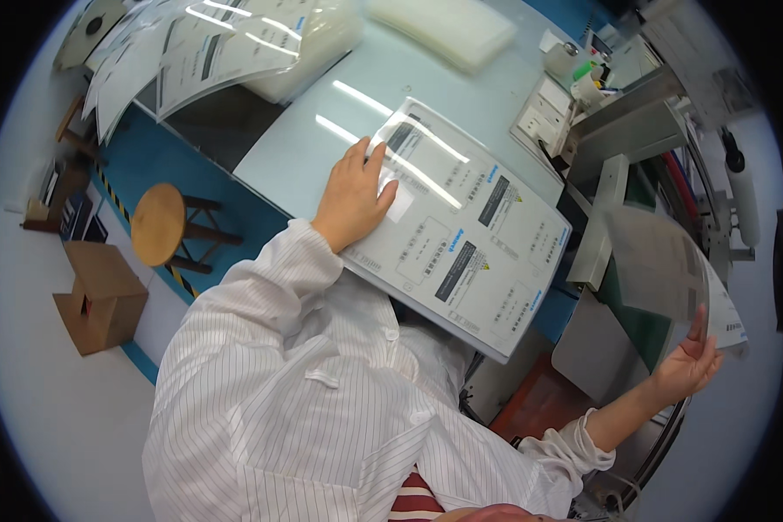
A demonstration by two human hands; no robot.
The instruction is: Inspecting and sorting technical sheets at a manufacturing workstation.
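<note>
My left hand (351,197) lies with its fingers spread on the left edge of a stack of printed plastic sheets (437,228). The top sheet carries dark blocks, blue marks and small yellow triangles. Beside my thumb, a small white slip (399,202) lies on that sheet. Out to the right, my right hand (689,367) is closed on the lower edge of a curved, see-through grey sheet (657,265). This sheet stands tilted over the green belt of a machine (631,300). A white printed sheet (724,309) shows behind it, and whether my fingers also grip that one I cannot tell.
The pale table (300,157) bears more printed sheets (235,52) at its far left and a clear stack (448,30) at the back. A white tray (544,113) and a pen cup (587,90) stand far right. A wooden stool (159,224) and cardboard box (104,296) are at left.
</note>
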